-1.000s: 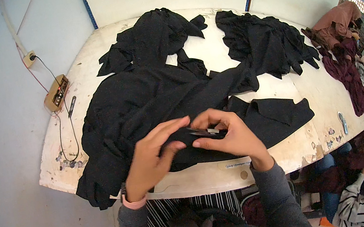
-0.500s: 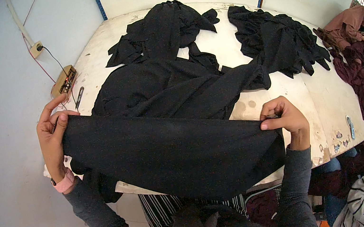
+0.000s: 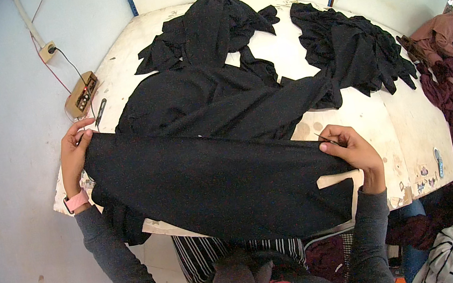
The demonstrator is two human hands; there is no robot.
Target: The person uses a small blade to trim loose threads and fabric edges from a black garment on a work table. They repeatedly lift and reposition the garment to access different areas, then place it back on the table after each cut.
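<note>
Left hand (image 3: pixel 74 158) and right hand (image 3: pixel 351 151) each pinch a top corner of the black cloth panel (image 3: pixel 216 185), stretched flat between them over the near edge of the white table (image 3: pixel 348 115). I'd keep tension equal on both corners and the top edge level, clear of the 2 black heaps (image 3: pixel 282 42) behind, so no folds creep in.

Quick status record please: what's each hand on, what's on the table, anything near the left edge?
left hand: grips one end of the black cloth
right hand: pinches the other end
cloth: stretched wide between both hands, above the near table edge
white table: black fabric heaps, more at
left edge: small tan box with a cord
far right: maroon garments
</note>
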